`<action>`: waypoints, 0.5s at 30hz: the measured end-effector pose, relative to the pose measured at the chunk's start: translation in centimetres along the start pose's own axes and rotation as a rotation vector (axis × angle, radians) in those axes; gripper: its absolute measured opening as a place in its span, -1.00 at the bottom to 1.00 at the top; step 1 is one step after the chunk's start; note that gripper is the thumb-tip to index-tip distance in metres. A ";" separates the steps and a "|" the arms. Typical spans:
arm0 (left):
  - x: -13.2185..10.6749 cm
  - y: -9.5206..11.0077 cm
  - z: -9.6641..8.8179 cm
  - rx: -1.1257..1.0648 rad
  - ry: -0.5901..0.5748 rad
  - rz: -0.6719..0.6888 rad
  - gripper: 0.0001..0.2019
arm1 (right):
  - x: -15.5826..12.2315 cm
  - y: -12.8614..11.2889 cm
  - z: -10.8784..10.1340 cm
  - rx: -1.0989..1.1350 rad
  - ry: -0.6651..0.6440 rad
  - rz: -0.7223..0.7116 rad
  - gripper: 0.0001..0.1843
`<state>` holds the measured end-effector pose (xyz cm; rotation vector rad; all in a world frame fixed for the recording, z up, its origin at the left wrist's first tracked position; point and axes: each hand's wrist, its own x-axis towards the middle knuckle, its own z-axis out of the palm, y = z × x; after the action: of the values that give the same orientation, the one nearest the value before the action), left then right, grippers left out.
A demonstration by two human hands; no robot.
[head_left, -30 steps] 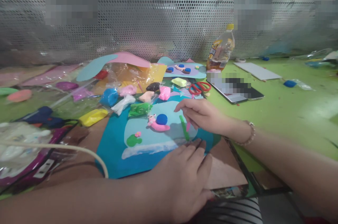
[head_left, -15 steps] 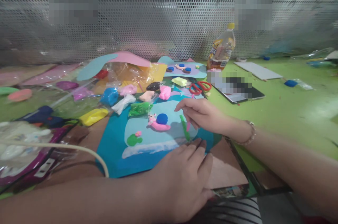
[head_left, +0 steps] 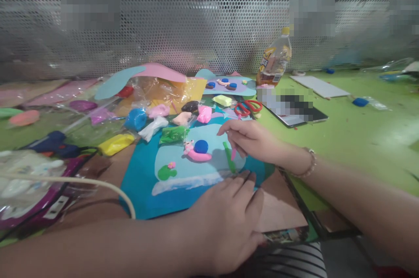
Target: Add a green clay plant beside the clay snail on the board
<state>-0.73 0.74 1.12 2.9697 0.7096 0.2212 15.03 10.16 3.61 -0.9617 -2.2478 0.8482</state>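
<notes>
A blue foam sheet with a light blue panel lies in front of me. On it sit a pink clay snail with a blue shell, a green lily pad with a pink flower and a green clay strip. My left hand lies flat on the sheet's near right corner, fingers stretched out. My right hand hovers over the green strip, fingers pinched on a small pink tool.
Bags of coloured clay lie behind the sheet, with red-handled scissors, a tablet and a drink bottle further right. A perforated metal screen stands behind. A white cable and plastic packets lie at my left.
None of the objects has moved; my right hand has shifted only slightly over the green strip.
</notes>
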 end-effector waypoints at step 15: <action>-0.2 0.0 0.1 0.001 0.007 -0.013 -0.44 | 0.1 -0.2 -0.4 0.009 0.046 -0.010 -0.77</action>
<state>-0.86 0.60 0.98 2.9661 0.7299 0.2297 15.16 10.26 4.05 -0.9554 -2.2064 0.8230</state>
